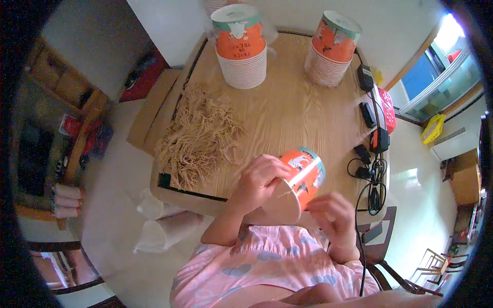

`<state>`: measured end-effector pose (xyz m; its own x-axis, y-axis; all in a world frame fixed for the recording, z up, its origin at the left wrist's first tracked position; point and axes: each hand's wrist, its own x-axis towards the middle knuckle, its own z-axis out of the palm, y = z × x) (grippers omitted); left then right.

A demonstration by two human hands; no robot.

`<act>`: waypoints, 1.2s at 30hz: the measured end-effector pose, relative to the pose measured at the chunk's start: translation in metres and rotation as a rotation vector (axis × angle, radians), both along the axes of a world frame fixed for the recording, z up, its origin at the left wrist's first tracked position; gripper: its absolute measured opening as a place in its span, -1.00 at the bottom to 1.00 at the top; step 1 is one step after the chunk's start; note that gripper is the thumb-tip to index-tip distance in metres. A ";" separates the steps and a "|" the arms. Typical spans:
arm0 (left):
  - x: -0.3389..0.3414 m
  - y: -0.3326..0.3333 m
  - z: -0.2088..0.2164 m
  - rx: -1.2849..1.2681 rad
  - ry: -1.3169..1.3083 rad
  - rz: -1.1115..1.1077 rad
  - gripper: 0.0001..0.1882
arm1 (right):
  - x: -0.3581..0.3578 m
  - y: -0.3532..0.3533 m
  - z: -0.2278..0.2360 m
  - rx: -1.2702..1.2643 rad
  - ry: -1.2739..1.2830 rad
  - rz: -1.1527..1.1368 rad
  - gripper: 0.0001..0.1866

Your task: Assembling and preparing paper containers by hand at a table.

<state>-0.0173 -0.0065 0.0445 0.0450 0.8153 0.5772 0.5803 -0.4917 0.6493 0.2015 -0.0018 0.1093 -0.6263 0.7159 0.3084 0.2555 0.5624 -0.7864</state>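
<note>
An orange paper bucket (307, 187) with a teal band and white figures is held tilted over the near table edge, its pale open mouth toward me. My left hand (263, 179) is closed on its rim at the left. A thin tan cord end shows at the rim beside those fingers. My right hand (333, 211) is slightly blurred, its bent fingers closed at the bucket's right side near the rim; the fingertips are partly hidden. A loose heap of tan cords (200, 136) lies on the table, left of my left hand.
Two stacks of similar buckets, one at the back left (241, 64) and one at the back right (331, 56), stand on the wooden table (282, 113). Black adapters and a coiled cable (377, 187) line its right edge. Clear plastic sleeves (162, 233) lie at the lower left.
</note>
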 end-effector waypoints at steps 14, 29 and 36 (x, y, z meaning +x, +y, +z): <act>0.028 -0.011 0.013 -0.046 -0.055 0.222 -0.78 | -0.019 0.006 -0.020 0.088 -0.137 -0.096 -0.71; 0.025 -0.025 0.023 -0.045 -0.107 0.029 -0.90 | -0.023 -0.004 -0.026 -0.048 -0.072 -0.108 -0.77; 0.021 -0.020 0.018 -0.111 -0.158 0.088 -0.88 | -0.013 0.006 -0.029 -0.214 0.001 -0.067 -0.76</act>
<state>0.0033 -0.0265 0.0626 -0.1136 0.8713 0.4775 0.5043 -0.3635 0.7833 0.1889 0.0043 0.0808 -0.5753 0.8048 0.1458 0.2860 0.3649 -0.8860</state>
